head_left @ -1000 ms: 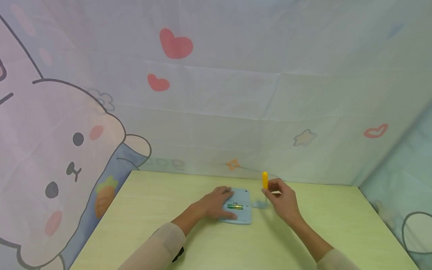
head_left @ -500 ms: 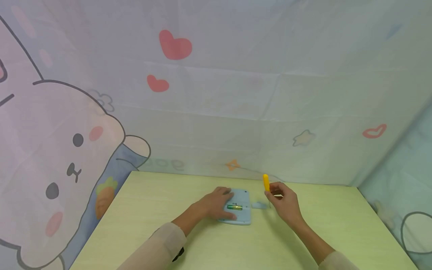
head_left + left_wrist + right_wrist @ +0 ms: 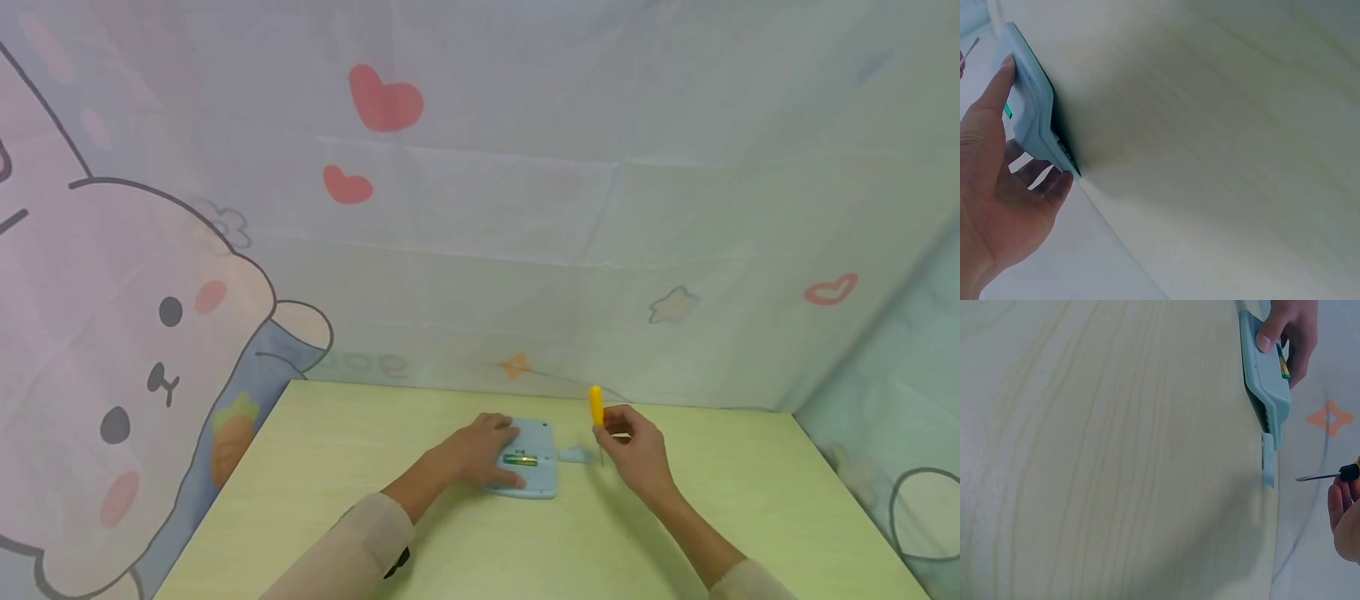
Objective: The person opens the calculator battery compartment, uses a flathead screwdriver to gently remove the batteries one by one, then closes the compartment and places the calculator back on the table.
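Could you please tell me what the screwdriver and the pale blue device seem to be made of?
Screwdriver: shaft apparently metal, grey with a sheen; yellow handle probably plastic, evenly coloured. Pale blue device: likely moulded plastic, smooth and satin, given its rounded corners and uniform colour.

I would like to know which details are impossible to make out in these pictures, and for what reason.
Head: underside of the light blue device, hidden by its own body.
Head: any print on the green battery, too small to read.
Head: what the black object is, partly hidden by the left sleeve.
Right wrist: most of the handle of the screwdriver, cut off by the right edge.
Left wrist: most of the right hand, cut off by the left edge.
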`<act>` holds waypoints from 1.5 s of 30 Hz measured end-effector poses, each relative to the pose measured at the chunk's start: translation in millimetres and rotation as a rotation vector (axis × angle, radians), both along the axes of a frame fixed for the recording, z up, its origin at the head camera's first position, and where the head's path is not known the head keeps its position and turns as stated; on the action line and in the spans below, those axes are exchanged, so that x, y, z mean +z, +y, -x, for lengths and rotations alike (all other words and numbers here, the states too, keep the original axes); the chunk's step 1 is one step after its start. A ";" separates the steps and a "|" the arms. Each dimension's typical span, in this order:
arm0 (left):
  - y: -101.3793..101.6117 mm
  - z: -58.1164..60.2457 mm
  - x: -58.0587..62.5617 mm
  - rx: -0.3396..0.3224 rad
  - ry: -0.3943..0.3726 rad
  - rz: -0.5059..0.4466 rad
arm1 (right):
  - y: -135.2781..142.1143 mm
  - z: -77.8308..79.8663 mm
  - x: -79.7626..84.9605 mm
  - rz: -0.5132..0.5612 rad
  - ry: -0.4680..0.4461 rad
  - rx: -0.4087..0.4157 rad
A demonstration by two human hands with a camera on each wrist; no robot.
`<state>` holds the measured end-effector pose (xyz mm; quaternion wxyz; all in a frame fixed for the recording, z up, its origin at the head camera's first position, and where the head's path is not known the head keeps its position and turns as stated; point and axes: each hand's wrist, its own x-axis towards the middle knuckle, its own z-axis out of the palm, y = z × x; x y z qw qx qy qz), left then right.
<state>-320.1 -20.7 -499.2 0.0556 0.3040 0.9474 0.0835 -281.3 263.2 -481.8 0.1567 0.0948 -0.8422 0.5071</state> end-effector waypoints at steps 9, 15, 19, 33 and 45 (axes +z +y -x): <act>0.9 5.4 3.2 0.016 -0.015 -0.026 | -0.9 -7.5 18.9 0.010 -0.029 0.007; 2.3 7.6 1.3 0.018 -0.009 -0.022 | 11.4 9.5 -2.0 0.011 -0.036 -0.004; 2.2 6.9 1.7 0.018 -0.013 -0.024 | 13.0 10.2 -3.9 -0.002 -0.033 -0.009; 1.5 5.7 -1.3 0.033 -0.026 -0.030 | 15.9 10.5 -7.7 -0.052 -0.078 -0.040; 1.2 6.0 -3.1 0.028 -0.020 -0.032 | 22.7 10.5 -16.1 -0.046 -0.096 -0.063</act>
